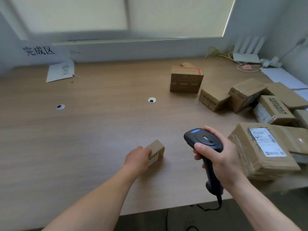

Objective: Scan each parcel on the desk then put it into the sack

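1. Head view, risk: the scanner is not aimed down at the small parcel, and the left hand covers part of the printed side, so a read may well fail.
2. Left arm extended; fingers curled round the parcel's near end, near the middle of the tabletop's front edge.
3. Right hand raised, fingers and thumb wrapped round the scanner handle.
4. Other parcels crowd the right edge.

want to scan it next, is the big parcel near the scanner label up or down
Label up: a white shipping label shows on the top face of the big parcel, toward the camera.
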The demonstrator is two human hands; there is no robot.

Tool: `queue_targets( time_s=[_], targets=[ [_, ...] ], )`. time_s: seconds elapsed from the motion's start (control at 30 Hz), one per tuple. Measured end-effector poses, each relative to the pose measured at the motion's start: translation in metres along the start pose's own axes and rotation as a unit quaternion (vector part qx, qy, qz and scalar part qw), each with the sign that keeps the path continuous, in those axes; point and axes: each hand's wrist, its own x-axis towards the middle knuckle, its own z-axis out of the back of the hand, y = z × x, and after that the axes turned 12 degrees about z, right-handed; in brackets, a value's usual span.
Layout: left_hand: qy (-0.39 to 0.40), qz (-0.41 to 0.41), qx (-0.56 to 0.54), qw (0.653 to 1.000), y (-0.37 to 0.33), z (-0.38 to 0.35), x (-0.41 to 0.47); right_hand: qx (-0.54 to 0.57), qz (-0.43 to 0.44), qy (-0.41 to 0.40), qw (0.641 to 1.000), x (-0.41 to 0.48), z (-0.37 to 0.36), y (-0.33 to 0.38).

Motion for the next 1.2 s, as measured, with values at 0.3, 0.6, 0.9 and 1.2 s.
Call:
queue_targets(
  time_s=[0.3, 0.6, 0.9, 1.2],
  targets=[
    [0.02, 0.042, -0.253, 0.966, 0.057, 0.044, 0.005, -0.007, 0.017, 0.002, 1.0, -0.014, -0.055, 0.025],
    [0.033, 0.038, -0.453, 0.89, 0.159, 0.14, -0.008, -0.019, 0.063, 0.084, 0.994, -0.009, -0.134, 0.06],
    [-0.009, 0.061, -0.445, 0.893, 0.222, 0.204, -0.05, 0.007, 0.097, 0.184, 0.978, -0.01, -0.193, 0.082],
    [-0.052, 0.094, -0.441, 0.891, 0.232, 0.218, -0.093, 0.07, 0.106, 0.253, 0.959, -0.016, -0.203, 0.099]
  ],
)
